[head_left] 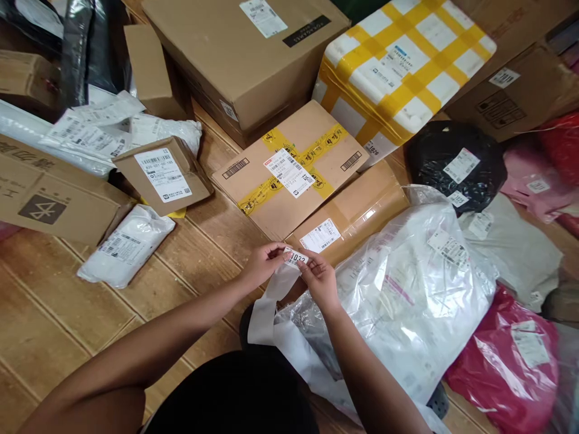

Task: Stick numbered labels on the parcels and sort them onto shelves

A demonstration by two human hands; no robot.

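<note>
Brown wooden plank floor (pixel 49 283); left hand (pixel 266 264) and right hand (pixel 322 278) pinch a small white printed label (pixel 297 257) between them; the white paper strip (pixel 262 319) hanging below, if snagged, could crease it.

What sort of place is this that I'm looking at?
Most likely a parcel pickup or sorting room: cartons and plastic parcels with printed labels crowd a wooden floor, a taped white box is marked 1026, and the left hand and right hand hold a numbered sticker.
</note>
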